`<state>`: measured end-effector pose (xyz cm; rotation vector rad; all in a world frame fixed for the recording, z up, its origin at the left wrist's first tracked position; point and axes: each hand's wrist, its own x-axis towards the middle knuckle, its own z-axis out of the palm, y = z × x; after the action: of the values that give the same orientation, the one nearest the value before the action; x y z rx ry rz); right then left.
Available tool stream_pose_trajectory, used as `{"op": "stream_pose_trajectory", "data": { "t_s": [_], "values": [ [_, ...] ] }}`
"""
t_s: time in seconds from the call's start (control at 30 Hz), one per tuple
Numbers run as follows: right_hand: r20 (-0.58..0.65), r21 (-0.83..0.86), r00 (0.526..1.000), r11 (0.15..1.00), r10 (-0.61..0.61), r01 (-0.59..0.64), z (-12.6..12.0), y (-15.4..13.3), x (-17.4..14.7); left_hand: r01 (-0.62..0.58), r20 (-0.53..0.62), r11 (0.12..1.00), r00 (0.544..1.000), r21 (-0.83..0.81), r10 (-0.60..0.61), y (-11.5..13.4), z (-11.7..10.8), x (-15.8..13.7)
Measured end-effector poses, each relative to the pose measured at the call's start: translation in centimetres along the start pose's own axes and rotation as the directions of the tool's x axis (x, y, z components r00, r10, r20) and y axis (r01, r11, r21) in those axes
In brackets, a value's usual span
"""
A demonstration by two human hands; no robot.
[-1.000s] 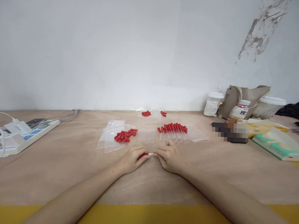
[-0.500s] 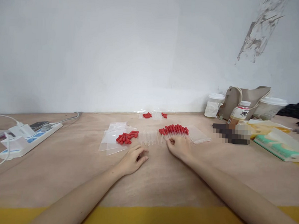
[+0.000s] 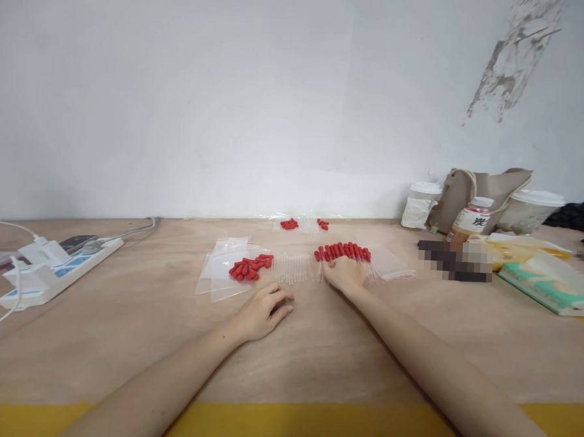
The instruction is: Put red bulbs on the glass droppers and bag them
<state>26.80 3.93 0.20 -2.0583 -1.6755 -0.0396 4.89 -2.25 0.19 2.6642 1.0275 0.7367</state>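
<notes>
I face a plain, pale grey-white wall [image 3: 181, 95] across the far side. High on the right, a patch [image 3: 503, 79] of it is brown and flaking. Before me spreads a light brown tabletop [image 3: 314, 356], a yellow band [image 3: 310, 429] along its near side. The light is soft.

On the white wraparound label [image 3: 472, 219] of a brown-filled clear plastic bottle [image 3: 456, 239] with a white round cap [image 3: 481, 202], 1 large black Chinese character [image 3: 478, 222] reads 炭. Dark strokes just to its right run around the bottle's curve and cannot be made out; the label's smaller print is too tiny to read.
</notes>
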Motion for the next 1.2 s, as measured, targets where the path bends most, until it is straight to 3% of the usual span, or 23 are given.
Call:
{"op": "stream_pose_trajectory", "data": {
  "t_s": [0.13,0.37,0.6,0.73,1.0,1.1,1.2],
  "values": [
    [0.047,0.024,0.999,1.000,-0.004,0.003,-0.2,-0.5,-0.4,-0.014,-0.004,1.000,1.000,0.011,0.014,0.0,0.0,0.0],
    [-0.033,-0.052,0.995,0.994,-0.097,0.096,-0.2,0.4,-0.3,-0.017,0.013,1.000,1.000,0.009,0.017,0.1,-0.1,0.0],
    [-0.082,0.029,0.992,0.995,-0.091,0.094,-0.5,0.3,0.0,-0.022,0.018,1.000,1.000,0.016,0.022,0.0,0.0,0.0],
    [0.003,0.023,0.984,0.984,-0.177,0.177,-0.4,-1.1,-0.3,-0.021,0.017,1.000,1.000,0.021,0.021,-0.1,0.1,0.0],
    [0.187,-0.154,0.970,0.970,-0.157,0.187,0.2,-4.0,0.4,-0.026,0.020,0.999,0.999,0.035,0.026,0.1,0.1,-0.1],
    [0.213,-0.161,0.963,0.966,-0.164,0.201,0.6,-4.4,0.8,-0.003,-0.065,0.995,0.998,0.098,0.009,-0.1,0.1,-0.1],
    [0.211,-0.164,0.962,0.963,-0.176,0.212,0.6,-4.5,0.6,0.133,-0.283,0.965,0.957,0.225,-0.066,-0.9,-0.7,0.1]
  ]
}}
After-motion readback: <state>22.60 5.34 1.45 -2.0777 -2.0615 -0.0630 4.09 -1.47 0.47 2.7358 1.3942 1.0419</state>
